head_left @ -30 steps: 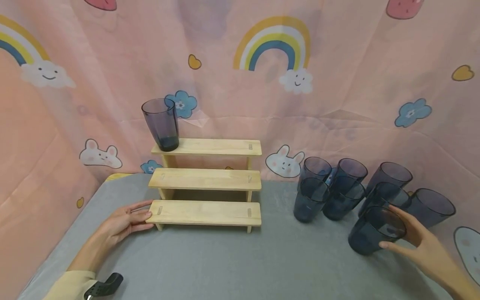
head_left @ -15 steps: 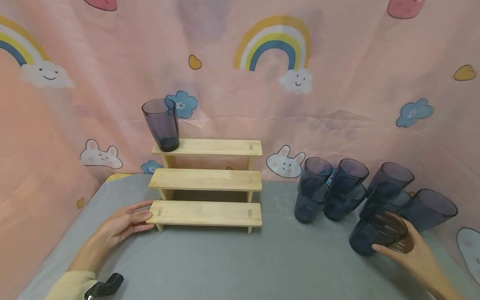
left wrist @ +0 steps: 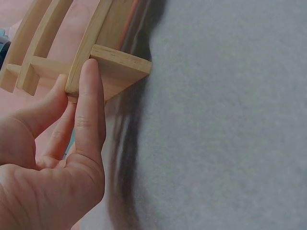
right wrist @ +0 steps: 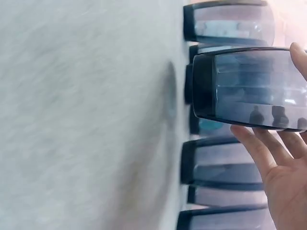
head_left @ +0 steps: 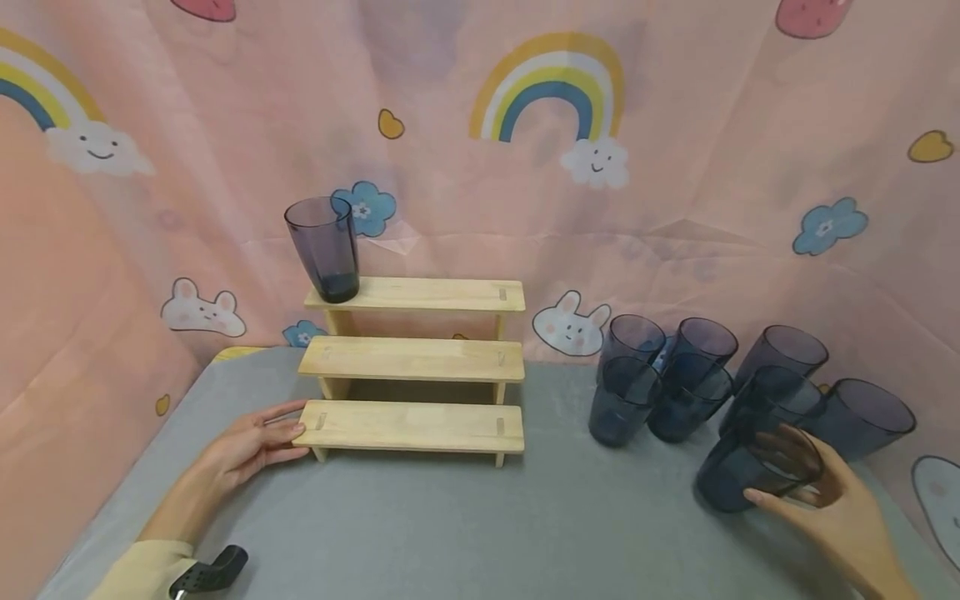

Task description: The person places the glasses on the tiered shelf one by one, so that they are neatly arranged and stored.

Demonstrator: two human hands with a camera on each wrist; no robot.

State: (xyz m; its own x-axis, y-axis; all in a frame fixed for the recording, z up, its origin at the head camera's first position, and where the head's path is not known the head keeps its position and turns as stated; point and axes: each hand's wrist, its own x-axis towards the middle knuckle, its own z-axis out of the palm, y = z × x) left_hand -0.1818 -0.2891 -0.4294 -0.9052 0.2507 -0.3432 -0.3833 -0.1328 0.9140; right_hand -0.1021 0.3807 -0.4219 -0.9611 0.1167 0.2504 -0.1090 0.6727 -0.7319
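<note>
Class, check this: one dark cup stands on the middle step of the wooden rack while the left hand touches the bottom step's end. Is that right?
Not quite. The dark cup stands on the top step of the wooden rack, at its left end; the head view shows it. The left hand does touch the bottom step's end.

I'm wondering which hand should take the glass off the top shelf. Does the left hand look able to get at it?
Probably yes. The left hand rests at the bottom step's left end, and the glass stands on the top step's left end of the wooden rack, with nothing between them. The hand holds nothing.
</note>
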